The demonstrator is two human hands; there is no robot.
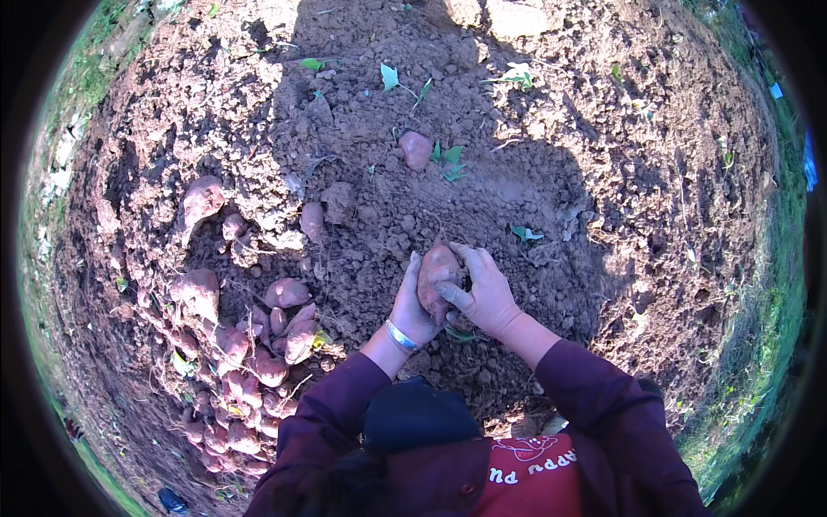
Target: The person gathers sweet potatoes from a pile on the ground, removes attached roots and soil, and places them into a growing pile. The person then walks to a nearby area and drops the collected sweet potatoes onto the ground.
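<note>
A large reddish sweet potato [437,278], dusted with soil, is held between both hands in front of me. My left hand [411,307], with a silver bracelet at its wrist, cups its left side and underside. On the right side, my right hand [481,287] grips it, the thumb lying across its lower part and the fingers near its top. Both hands are soiled. Beyond them, a single sweet potato [415,150] lies on the soil beside green leaves [452,158]. Another sweet potato [313,221] rests to the left, next to a clod [338,201].
A heap of sweet potatoes [242,381] spreads at lower left. A large one [202,199] lies farther up on the left. Loose, cloddy soil [375,258] surrounds my hands, with grass [762,362] along the right edge and a dark item [172,501] at the bottom left.
</note>
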